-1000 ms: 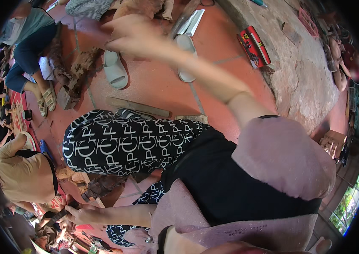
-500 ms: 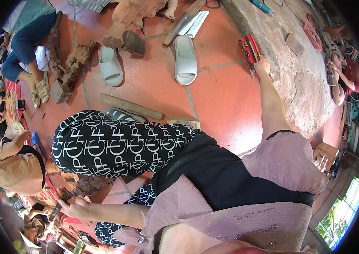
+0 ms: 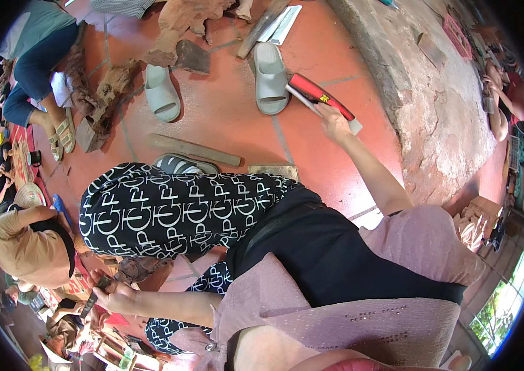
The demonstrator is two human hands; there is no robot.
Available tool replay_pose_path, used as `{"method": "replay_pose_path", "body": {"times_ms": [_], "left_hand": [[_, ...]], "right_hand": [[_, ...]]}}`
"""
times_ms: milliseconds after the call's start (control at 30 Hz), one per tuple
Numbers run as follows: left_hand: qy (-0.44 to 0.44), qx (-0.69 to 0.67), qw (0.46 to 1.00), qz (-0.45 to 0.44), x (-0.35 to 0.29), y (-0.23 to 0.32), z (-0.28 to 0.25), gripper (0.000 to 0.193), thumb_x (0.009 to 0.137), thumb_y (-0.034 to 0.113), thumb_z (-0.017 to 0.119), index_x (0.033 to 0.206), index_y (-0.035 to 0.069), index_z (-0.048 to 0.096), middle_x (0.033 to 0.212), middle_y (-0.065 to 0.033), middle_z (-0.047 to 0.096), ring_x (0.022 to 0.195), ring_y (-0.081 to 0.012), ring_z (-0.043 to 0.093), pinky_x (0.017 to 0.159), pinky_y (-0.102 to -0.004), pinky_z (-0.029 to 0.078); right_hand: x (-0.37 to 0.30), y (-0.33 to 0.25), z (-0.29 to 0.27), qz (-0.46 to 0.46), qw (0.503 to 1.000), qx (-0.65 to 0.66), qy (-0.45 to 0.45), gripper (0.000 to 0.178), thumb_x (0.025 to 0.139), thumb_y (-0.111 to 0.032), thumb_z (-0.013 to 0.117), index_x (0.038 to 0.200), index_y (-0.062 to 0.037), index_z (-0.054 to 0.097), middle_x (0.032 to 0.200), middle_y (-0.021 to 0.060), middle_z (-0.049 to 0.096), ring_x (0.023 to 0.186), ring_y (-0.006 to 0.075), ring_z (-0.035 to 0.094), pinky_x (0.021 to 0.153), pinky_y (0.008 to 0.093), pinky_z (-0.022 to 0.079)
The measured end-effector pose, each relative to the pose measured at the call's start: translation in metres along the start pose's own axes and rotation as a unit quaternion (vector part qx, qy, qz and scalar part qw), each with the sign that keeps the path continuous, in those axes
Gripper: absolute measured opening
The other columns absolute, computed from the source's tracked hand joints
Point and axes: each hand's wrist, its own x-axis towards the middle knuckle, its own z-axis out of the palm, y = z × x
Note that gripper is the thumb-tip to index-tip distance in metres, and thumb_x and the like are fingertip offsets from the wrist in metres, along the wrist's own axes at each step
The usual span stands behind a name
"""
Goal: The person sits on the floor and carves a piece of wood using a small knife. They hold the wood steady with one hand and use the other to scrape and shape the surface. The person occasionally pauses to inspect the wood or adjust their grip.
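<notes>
1. Red flat tool (image 3: 322, 98), long and slim with a pale end, is gripped in the right hand (image 3: 334, 119); fingers are wrapped round its lower part.
2. Its long axis runs diagonally, from beside the grey sandal (image 3: 271, 78) at its upper end down past the hand to the pale tip on the far side from the sandal.
3. Right arm is stretched out over the terracotta floor tiles (image 3: 225, 117); this hand is far nearer the tool than the other.
4. Left hand (image 3: 112, 295) is kept low, well apart from the grey sandal, closed on a small dark object (image 3: 91, 302); what it is cannot be told.
5. Materials: smooth rubbery sandals, a second one (image 3: 162, 94) just beside the first; a rough wooden plank (image 3: 194, 149) lies on the tiles below the sandals.
6. Coarse concrete slab (image 3: 435, 111) is set beyond the tool, away from the sandal.
7. Black-and-white patterned trousers (image 3: 175, 210) cover the knee below the plank.
</notes>
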Motion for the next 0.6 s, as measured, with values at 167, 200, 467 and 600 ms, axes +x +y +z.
{"method": "replay_pose_path", "body": {"times_ms": [167, 200, 467, 600], "left_hand": [[0.010, 0.012, 1.000, 0.004, -0.004, 0.002, -0.005, 0.032, 0.094, 0.006, 0.032, 0.108, -0.017, 0.048, 0.099, -0.0249, 0.058, 0.095, -0.0317, 0.059, 0.090, -0.0412, 0.048], [0.013, 0.019, 1.000, 0.000, -0.004, 0.001, -0.005, 0.032, 0.094, 0.006, 0.032, 0.108, -0.017, 0.048, 0.099, -0.0252, 0.058, 0.095, -0.0318, 0.059, 0.090, -0.0411, 0.048], [0.023, -0.013, 0.999, -0.021, -0.013, 0.006, 0.002, 0.033, 0.094, 0.007, 0.032, 0.109, -0.018, 0.048, 0.102, -0.0268, 0.057, 0.095, -0.0329, 0.059, 0.092, -0.0402, 0.047], [0.032, -0.006, 0.999, -0.023, -0.013, 0.006, 0.003, 0.033, 0.094, 0.007, 0.032, 0.109, -0.018, 0.048, 0.103, -0.0270, 0.057, 0.096, -0.0325, 0.059, 0.091, -0.0408, 0.047]], "right_hand": [[0.002, -0.010, -0.005, 0.151, 0.976, 0.121, -0.095, 0.033, 0.088, -0.030, 0.051, 0.112, -0.0108, 0.063, 0.127, 0.0238, 0.049, 0.127, 0.0339, 0.037, 0.106, 0.0394, 0.030], [0.002, 0.010, 0.004, 0.136, 0.981, 0.122, -0.071, 0.032, 0.089, -0.030, 0.050, 0.109, -0.0097, 0.064, 0.125, 0.0240, 0.050, 0.126, 0.0345, 0.038, 0.105, 0.0398, 0.031], [0.021, 0.019, -0.014, 0.057, 0.992, 0.068, 0.093, 0.044, 0.086, -0.010, 0.048, 0.129, -0.0160, 0.047, 0.121, 0.0182, 0.055, 0.111, 0.0338, 0.052, 0.095, 0.0393, 0.043], [0.052, 0.018, -0.048, 0.223, 0.974, -0.010, -0.035, 0.058, 0.083, -0.006, 0.049, 0.137, -0.0228, 0.035, 0.119, 0.0172, 0.055, 0.102, 0.0334, 0.058, 0.085, 0.0426, 0.047]]}}
